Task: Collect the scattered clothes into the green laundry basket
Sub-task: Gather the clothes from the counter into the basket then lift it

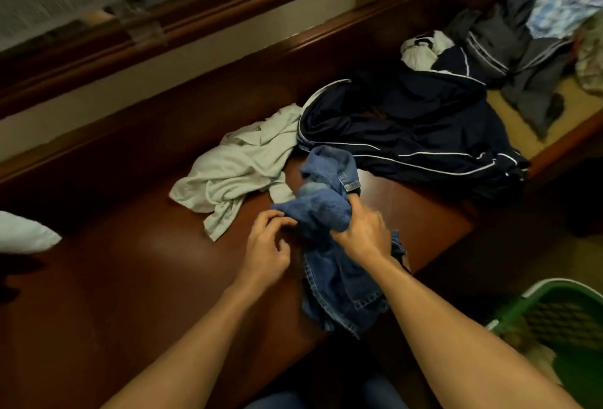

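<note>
Right hand point(362, 229) is seen clenched around a bunched fold of the crumpled blue denim garment point(342, 291), the fingers being wrapped into the cloth. The lower part of this garment is draped over the dark brown polished wooden table point(130, 261), towards its near edge. The left hand point(267, 245) is held just beside it at nine o'clock, fingers curled and fingertips at the edge of the denim. Whether the cloth is pinched there cannot be told.

From the hands, a pale grey-green rumpled T-shirt point(235, 173) is spread on the table at eleven o'clock, close to the denim. A dark navy track jacket with white piping point(408, 128) is heaped at one o'clock, its hem just beside the denim's upper fold. Further off at two o'clock, a white crumpled cloth point(421, 49) lies against the jacket. A grey striped garment point(522, 59) is laid beyond it, and a light blue patterned fabric point(561, 0) is seen at the far end.

The green plastic laundry basket point(515, 309) is placed at four o'clock, lower than the tabletop and beside the right forearm. It is partly cut off by the picture's edge.
</note>
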Available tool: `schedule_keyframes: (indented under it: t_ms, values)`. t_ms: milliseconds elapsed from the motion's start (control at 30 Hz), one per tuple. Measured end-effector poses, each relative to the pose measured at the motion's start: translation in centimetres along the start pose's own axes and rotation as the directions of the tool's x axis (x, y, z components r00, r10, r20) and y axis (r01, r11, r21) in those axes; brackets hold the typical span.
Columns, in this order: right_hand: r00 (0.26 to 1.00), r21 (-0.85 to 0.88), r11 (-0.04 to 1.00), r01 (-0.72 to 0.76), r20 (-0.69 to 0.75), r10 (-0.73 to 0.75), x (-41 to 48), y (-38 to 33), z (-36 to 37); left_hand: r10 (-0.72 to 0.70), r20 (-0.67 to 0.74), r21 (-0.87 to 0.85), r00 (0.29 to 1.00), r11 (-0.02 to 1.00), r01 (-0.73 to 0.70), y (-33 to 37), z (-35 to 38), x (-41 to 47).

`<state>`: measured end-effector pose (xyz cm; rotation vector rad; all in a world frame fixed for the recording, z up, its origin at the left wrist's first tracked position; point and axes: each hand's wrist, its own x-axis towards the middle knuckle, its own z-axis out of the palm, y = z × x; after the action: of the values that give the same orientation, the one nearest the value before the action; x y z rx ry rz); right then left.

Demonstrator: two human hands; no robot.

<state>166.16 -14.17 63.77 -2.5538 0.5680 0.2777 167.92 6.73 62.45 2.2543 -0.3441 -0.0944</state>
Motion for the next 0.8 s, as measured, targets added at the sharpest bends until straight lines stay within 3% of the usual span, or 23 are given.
schedule_keyframes:
  t_ms: [200, 400, 633, 800]
  values:
    - [0.988, 0.008, 0.996, -0.094, -0.123, 0.094, -7.2, 4.9, -2.0, 0.155, 0.231, -0.001, 0.961, 0.987, -0.159, 1.7, 0.7, -1.1]
    - [0.927, 0.081, 0.955, -0.286, -0.227, 0.297, -14.1, 12.4, -5.4, 0.22, 0.492, 0.044, 0.842, 0.96, -0.277, 5.8, 4.5, -2.0]
    - [0.783, 0.245, 0.841, -0.483, -0.308, 0.54, -22.1, 24.6, -8.7, 0.298, 0.702, 0.086, 0.647, 0.866, -0.493, 13.9, 13.5, -5.5]
    - [0.628, 0.431, 0.693, -0.578, -0.309, 0.715, -27.3, 33.4, -10.7, 0.287, 0.831, 0.079, 0.476, 0.787, -0.612, 19.1, 22.7, -9.8]
